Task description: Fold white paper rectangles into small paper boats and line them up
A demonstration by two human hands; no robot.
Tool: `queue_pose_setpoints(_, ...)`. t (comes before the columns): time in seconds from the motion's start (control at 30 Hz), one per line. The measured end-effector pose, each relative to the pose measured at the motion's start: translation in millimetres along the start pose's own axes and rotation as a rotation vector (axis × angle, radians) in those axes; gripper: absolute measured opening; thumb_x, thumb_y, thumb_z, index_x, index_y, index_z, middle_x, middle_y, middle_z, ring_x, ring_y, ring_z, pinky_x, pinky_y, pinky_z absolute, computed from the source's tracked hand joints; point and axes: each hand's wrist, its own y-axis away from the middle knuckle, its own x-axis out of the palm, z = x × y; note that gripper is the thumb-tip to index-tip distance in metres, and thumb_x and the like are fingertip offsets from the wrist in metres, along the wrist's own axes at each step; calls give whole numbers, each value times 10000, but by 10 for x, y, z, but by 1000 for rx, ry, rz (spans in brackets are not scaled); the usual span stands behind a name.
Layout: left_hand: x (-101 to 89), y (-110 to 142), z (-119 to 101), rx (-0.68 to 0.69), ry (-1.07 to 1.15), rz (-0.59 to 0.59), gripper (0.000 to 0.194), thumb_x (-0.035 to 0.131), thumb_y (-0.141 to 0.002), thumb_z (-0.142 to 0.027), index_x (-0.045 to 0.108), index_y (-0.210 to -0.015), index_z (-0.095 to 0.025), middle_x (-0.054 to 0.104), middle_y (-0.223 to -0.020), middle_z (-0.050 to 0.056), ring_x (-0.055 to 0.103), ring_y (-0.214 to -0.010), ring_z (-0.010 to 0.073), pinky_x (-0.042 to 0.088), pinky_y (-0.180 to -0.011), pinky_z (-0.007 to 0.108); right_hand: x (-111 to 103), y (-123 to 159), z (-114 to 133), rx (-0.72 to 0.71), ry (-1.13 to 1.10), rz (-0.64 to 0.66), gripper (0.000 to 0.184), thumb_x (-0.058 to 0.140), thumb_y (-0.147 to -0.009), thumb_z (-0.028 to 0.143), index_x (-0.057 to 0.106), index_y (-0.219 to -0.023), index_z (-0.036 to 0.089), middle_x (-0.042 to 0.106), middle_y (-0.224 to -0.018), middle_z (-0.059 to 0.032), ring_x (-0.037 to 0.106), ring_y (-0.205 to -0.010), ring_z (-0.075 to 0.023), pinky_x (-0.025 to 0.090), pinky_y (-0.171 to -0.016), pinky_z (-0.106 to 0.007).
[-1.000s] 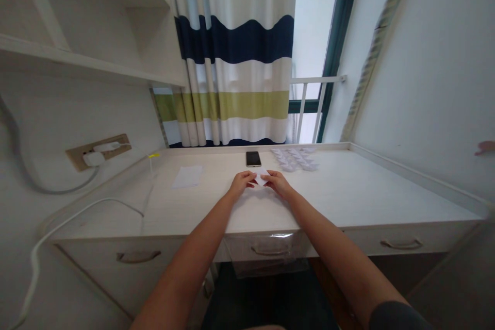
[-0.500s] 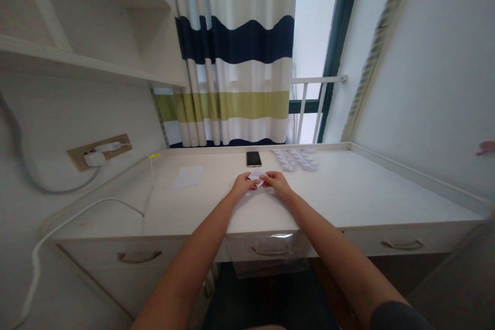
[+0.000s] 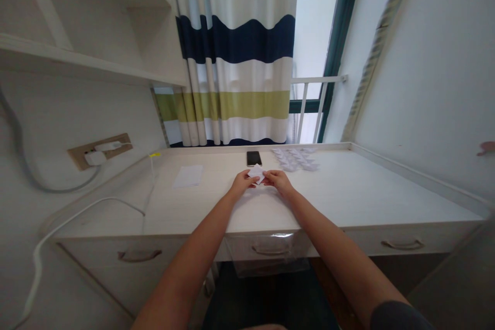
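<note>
A small folded white paper (image 3: 256,172) sits between the two hands, over the middle of the white desk (image 3: 367,188) and near its far half, within easy view of the person. The left hand (image 3: 241,183) grasps its left side, thumb laid across the near face and the other fingers curled behind, a grip that probably gives the thin piece some backing. The right hand (image 3: 277,181) pinches the opposite side with its fingertips; holding from both sides seems meant to keep the paper steady, with one corner pointing away. How hard either hand presses, I cannot tell. A black smartphone (image 3: 254,159) lies just beyond the paper, likely set back there to leave the near surface free for the forearms while staying in reach. To the left, flat white paper sheets (image 3: 188,176) lie well apart from the hands, perhaps so that they stay uncreased. On the right, near the back rim, pointed folded paper pieces (image 3: 296,159) are grouped in rows, an arrangement that seems to keep them orderly and apart from the flat sheets.
</note>
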Motion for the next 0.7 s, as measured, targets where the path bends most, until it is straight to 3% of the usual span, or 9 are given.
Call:
queue_pose_setpoints(0.2, 9, 3, 1, 6, -41, 41, 320, 695, -517, -175, 554, -798, -122, 625, -684, 32, 585, -595, 128, 456, -575, 251, -29, -24, -35, -57, 106, -64, 299, 653, -552, 426, 605, -574, 132, 604, -540, -19, 555, -527, -99, 408, -510, -207)
queue_pose_setpoints(0.37, -2, -22, 11, 10, -80, -1, 305, 672, -546, -160, 522, -808, -118, 613, -669, 22, 581, -558, 114, 445, -507, 211, -43, -63, -71, -167, 102, -52, 344, 670, -538, 369, 567, -800, 171, 607, -554, 19, 583, -545, -124, 411, -504, -218)
queue_pose_setpoints(0.57, -2, -51, 48, 50, -18, -61, 396, 650, -575, -196, 478, -929, -147, 610, -805, 39, 587, -636, 122, 478, -503, 226, -75, -125, -142, -249, 115, -71, 272, 659, -552, 361, 508, -686, 179, 545, -474, 48, 562, -490, -117, 393, -471, -213)
queue_pose_setpoints(0.7, -28, -51, 51, 130, 13, -67, 519, 635, -584, -205, 429, -1060, -182, 603, -715, 0, 573, -610, 111, 485, -524, 232, -76, -126, -137, -272, 132, -65, 243, 638, -577, 356, 532, -700, 176, 541, -509, 44, 550, -493, -107, 398, -478, -217)
